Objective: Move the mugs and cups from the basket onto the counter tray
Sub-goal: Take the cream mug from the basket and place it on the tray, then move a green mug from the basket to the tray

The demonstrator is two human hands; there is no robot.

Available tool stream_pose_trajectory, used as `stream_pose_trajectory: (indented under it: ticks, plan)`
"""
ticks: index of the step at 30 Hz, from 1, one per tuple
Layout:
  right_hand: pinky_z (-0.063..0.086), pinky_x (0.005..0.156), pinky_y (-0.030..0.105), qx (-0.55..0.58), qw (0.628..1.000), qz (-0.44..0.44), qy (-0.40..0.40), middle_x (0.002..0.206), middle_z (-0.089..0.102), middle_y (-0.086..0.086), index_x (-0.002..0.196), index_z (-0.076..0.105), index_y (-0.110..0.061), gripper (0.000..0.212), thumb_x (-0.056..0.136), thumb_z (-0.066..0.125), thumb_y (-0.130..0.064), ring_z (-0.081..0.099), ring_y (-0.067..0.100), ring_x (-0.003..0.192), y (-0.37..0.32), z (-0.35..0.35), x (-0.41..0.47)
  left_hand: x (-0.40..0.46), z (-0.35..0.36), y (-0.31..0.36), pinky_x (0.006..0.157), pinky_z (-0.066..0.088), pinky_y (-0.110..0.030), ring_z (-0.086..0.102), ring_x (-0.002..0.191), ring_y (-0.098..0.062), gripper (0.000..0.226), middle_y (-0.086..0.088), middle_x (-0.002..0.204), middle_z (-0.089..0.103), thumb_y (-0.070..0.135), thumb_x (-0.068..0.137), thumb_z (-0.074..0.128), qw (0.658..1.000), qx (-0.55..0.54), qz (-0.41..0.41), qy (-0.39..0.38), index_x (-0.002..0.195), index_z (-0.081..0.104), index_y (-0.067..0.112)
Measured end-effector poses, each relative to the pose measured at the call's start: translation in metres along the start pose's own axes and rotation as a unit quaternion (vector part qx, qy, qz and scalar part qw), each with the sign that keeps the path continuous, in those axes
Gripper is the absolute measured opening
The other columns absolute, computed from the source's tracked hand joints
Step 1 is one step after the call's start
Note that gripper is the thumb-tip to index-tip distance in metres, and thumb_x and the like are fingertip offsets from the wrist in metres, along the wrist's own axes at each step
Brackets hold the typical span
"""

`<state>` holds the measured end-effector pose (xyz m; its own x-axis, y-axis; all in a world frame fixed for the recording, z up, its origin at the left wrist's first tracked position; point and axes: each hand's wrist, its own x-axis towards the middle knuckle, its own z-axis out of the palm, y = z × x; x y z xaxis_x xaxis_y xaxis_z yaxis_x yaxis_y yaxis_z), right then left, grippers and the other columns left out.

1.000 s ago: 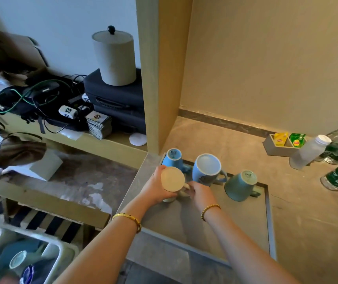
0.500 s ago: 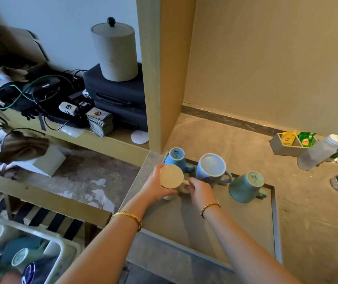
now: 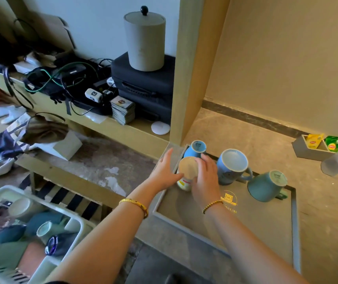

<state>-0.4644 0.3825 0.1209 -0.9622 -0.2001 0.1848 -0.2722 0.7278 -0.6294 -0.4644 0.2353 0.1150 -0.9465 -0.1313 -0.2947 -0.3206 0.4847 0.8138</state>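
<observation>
Counter tray [image 3: 225, 238], grey, flat, raised rim; landmark for all entries. Cream mug [image 3: 187, 173], inverted, at the tray's far-left corner, just in front of small blue cup [image 3: 195, 149] and left of large blue mug [image 3: 230, 167]. Teal mug [image 3: 266, 186], inverted, further right along the far edge. Right hand [image 3: 206, 177]: fingers draped over the cream mug's right side, holding it. Left hand [image 3: 165, 171]: fingers straight, spread, beside the mug's left side; contact uncertain. Basket [image 3: 20, 232], left of the tray and below it, holds more cups. Risk: the cream mug sits close to the tray's left rim; a nudge could knock the blue cup or tip it over the rim.
</observation>
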Motion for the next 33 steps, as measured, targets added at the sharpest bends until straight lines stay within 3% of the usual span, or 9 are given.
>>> stream_pose_trajectory:
  ticks: [4,7,11,13,16,22,27,30,33]
  plan:
    - [0.036,0.101,0.051,-0.024,0.996,-0.085,0.025,0.122,0.054,0.027,0.111,0.059,0.004,0.041,0.071,0.050,0.010,0.050,0.046,0.116,-0.049,0.033,0.003,-0.017,-0.043,-0.022,0.083,0.040,-0.024,0.049,0.116,-0.015,0.057,-0.005,0.138,0.043,0.024,0.090,0.056,0.993,-0.026,-0.022,0.112,0.141,0.030,0.024]
    - [0.040,0.097,0.055,-0.038,0.990,-0.135,-0.006,0.118,0.057,0.027,0.107,0.061,0.004,0.037,0.079,0.038,-0.003,0.053,0.046,0.112,-0.090,0.068,-0.004,-0.041,-0.083,-0.051,0.084,0.040,-0.024,0.051,0.111,-0.012,0.045,-0.001,0.132,0.049,0.022,0.091,0.052,0.986,-0.032,-0.037,0.157,0.134,0.041,0.025]
    - [0.040,0.102,0.051,-0.025,0.980,-0.174,-0.092,0.122,0.056,0.024,0.110,0.061,0.003,0.050,0.087,0.024,-0.023,0.049,0.042,0.118,-0.149,0.123,-0.026,-0.085,-0.140,-0.101,0.085,0.044,-0.026,0.053,0.113,-0.013,0.038,0.000,0.128,0.052,0.021,0.092,0.049,0.974,-0.055,-0.076,0.204,0.130,0.046,0.025]
    - [0.037,0.105,0.049,-0.023,0.972,-0.201,-0.124,0.123,0.055,0.023,0.111,0.060,0.002,0.045,0.088,0.027,-0.020,0.047,0.041,0.120,-0.177,0.152,-0.040,-0.108,-0.169,-0.130,0.087,0.046,-0.027,0.054,0.108,-0.013,0.035,0.001,0.124,0.055,0.019,0.092,0.049,0.965,-0.073,-0.101,0.231,0.127,0.049,0.022]
    - [0.035,0.107,0.049,-0.014,0.961,-0.229,-0.153,0.123,0.054,0.024,0.112,0.058,0.003,0.031,0.084,0.044,0.001,0.047,0.041,0.120,-0.217,0.195,-0.059,-0.140,-0.207,-0.176,0.088,0.047,-0.029,0.056,0.100,-0.012,0.033,0.000,0.118,0.058,0.016,0.092,0.049,0.952,-0.082,-0.134,0.264,0.124,0.052,0.018]
    - [0.032,0.107,0.036,-0.019,0.927,-0.272,-0.256,0.129,0.050,0.017,0.121,0.053,0.000,0.034,0.088,0.046,0.000,0.043,0.031,0.123,-0.275,0.269,-0.101,-0.198,-0.255,-0.263,0.076,0.043,-0.021,0.055,0.089,-0.010,0.029,-0.003,0.111,0.062,0.015,0.092,0.049,0.926,-0.090,-0.220,0.293,0.120,0.055,0.016]
    - [0.034,0.104,0.030,-0.040,0.890,-0.264,-0.371,0.133,0.046,0.009,0.129,0.046,-0.008,0.036,0.093,0.043,-0.010,0.041,0.022,0.123,-0.283,0.315,-0.123,-0.232,-0.259,-0.316,0.086,0.044,-0.025,0.057,0.105,-0.017,0.039,-0.005,0.123,0.059,0.013,0.089,0.052,0.913,-0.088,-0.299,0.263,0.128,0.050,0.014]
    - [0.039,0.105,0.033,-0.068,0.863,-0.227,-0.446,0.138,0.042,0.007,0.133,0.041,-0.012,0.038,0.095,0.043,-0.016,0.041,0.020,0.126,-0.281,0.341,-0.122,-0.240,-0.255,-0.339,0.096,0.045,-0.031,0.053,0.116,-0.021,0.043,-0.007,0.129,0.056,0.016,0.090,0.051,0.906,-0.085,-0.339,0.238,0.133,0.045,0.015]
    - [0.041,0.106,0.038,-0.102,0.836,-0.171,-0.512,0.142,0.037,0.009,0.137,0.035,-0.013,0.046,0.094,0.049,-0.019,0.041,0.022,0.128,-0.276,0.361,-0.116,-0.239,-0.249,-0.357,0.096,0.045,-0.033,0.051,0.120,-0.025,0.042,-0.010,0.132,0.053,0.018,0.092,0.047,0.901,-0.078,-0.369,0.214,0.134,0.043,0.012]
